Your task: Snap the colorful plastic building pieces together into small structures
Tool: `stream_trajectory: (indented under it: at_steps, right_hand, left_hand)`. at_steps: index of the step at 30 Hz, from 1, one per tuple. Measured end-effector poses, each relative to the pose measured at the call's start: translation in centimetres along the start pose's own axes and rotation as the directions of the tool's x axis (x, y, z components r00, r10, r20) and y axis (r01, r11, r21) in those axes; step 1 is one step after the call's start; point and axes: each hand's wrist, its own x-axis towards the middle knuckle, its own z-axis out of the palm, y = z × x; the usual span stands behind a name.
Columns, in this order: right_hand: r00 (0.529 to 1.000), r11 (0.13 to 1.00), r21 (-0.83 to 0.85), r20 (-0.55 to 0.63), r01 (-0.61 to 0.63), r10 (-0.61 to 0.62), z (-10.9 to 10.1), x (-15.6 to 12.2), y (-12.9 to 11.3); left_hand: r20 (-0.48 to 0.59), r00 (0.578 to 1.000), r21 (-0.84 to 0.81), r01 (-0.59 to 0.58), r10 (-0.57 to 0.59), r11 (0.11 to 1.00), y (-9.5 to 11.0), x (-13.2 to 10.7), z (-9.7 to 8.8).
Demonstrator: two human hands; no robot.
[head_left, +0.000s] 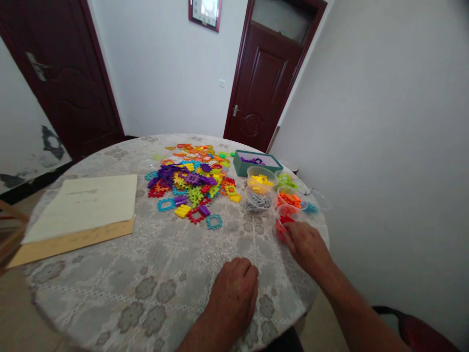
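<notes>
My right hand (306,247) rests at the rim of a clear plastic cup (284,220) holding red plastic pieces, its fingers over the red pieces. Whether it grips one is hidden. My left hand (234,293) lies curled on the lace-patterned tablecloth (146,278), holding nothing, near the table's edge. Farther off, a heap of multicoloured interlocking plastic pieces (190,181) covers the table's middle. Beside the heap stand clear cups of yellow pieces (261,180), grey pieces (258,200) and orange pieces (289,199).
A teal box (256,163) with purple pieces stands behind the cups. A cream sheet (82,208) lies on a tan folder (69,243) at the left. A red chair back (417,330) sits at lower right, with a wall close beyond the table's right side.
</notes>
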Motion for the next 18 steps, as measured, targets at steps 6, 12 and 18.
stream_trajectory:
  at_steps: [6,12,18]
  right_hand:
    - [0.999,1.0,-0.005,-0.022,0.024,-0.024,-0.9,-0.4,-0.3]
    - [0.978,0.941,0.293,-0.162,0.172,-0.128,-3.9,2.3,-6.0]
    - [0.958,0.862,0.47,0.1,0.191,-0.267,0.4,9.4,-13.9]
  left_hand:
    - [-0.035,0.999,-0.132,0.031,-0.036,0.991,0.2,-0.2,-0.8]
    - [-0.189,0.947,-0.475,0.145,-0.261,0.868,-1.1,0.1,-6.8]
    - [-0.186,0.866,-0.448,0.345,-0.463,0.825,-6.9,1.1,-12.9]
